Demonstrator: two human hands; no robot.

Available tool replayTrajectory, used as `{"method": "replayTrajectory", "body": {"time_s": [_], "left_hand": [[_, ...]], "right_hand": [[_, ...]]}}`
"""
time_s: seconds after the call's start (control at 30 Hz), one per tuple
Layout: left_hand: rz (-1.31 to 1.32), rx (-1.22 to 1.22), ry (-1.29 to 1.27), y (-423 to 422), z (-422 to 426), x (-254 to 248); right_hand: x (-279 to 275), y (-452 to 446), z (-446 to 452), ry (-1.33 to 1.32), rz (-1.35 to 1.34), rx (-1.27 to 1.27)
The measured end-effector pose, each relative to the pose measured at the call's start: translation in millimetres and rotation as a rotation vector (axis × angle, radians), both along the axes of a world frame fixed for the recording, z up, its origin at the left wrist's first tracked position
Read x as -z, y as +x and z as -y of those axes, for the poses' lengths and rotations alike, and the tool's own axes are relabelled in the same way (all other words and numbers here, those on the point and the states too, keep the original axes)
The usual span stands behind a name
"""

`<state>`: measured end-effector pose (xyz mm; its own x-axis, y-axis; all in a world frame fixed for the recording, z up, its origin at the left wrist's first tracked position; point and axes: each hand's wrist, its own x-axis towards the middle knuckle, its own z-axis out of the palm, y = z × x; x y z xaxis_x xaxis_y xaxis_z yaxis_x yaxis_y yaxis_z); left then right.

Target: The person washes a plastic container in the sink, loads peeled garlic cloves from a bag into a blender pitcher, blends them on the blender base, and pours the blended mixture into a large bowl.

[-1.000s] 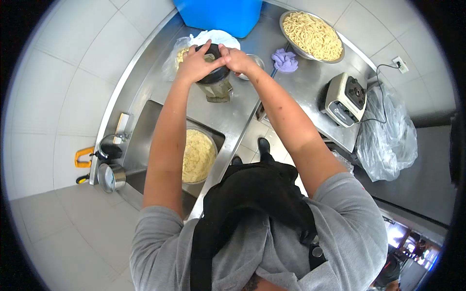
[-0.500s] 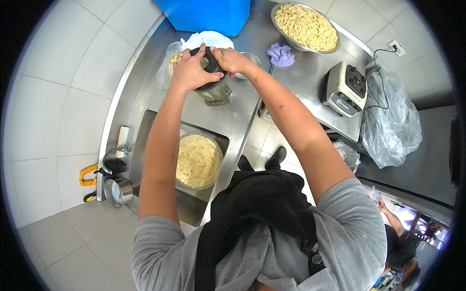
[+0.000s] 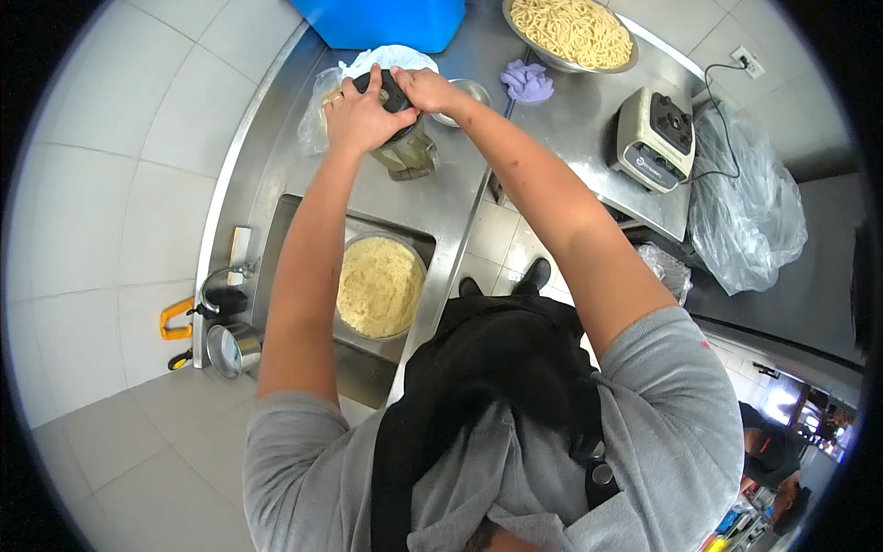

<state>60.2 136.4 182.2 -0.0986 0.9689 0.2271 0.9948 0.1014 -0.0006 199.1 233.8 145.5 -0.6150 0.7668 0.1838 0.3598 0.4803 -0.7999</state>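
Running along the tiled wall, one steel counter bears one sink and, beyond it, one blender jar, bare steel lying between jar, sink and front edge. The left hand grasps the jar's one black lid, fingers spread wide; the right hand curls closed on its rim, grip partly hidden.

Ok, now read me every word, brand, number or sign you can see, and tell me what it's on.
No text reads clearly.
Blender base: pale lettering beside a round logo, too blurred to read.
Right sleeve: a small red mark, can't tell if it's text.
Background person's dark shirt: a red mark, too small to read.
Jar: no writing I can make out.
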Motion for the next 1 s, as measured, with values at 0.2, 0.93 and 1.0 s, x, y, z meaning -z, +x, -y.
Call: {"method": "replayTrajectory", "body": {"time_s": [0.2,0.93,1.0], "left_hand": [[0.088,0.021,-0.147,-5.8,-4.3,-17.0],[0.067,0.170,-0.227,-12.4,-9.3,-26.0],[0.126,0.187,-0.320,-15.1,-10.0,-40.6]], "right_hand": [[-3.9,17.9,11.7,-0.428,0.130,0.051],[68.3,6.1,107.6,-0.551,-0.406,0.418],[79.4,0.6,105.3,-0.578,-0.469,0.420]]}}
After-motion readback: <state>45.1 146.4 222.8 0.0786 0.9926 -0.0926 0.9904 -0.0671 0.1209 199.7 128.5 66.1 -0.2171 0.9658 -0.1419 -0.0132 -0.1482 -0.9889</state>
